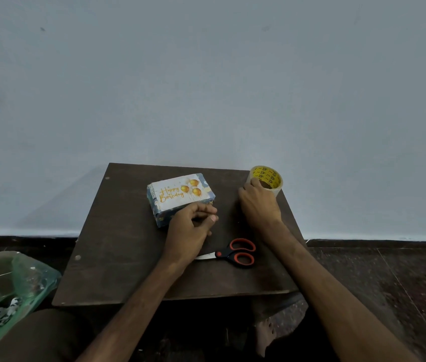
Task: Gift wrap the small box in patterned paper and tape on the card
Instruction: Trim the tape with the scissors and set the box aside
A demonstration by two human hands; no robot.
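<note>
Wrapped box (163, 216) lies flat, birthday card (177, 192) on its top.

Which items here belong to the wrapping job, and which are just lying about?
Job: wrapped box, birthday card on it, tape roll gripped by right hand, scissors.
Lying about: green plastic bag of scraps, far left.

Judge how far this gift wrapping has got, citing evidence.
Done: the small box in blue patterned paper is wrapped, the white Happy Birthday card lying on top. In hand: the right hand grips the yellow-cored clear tape roll. Left: probably taping the card; no tape shows yet.
</note>
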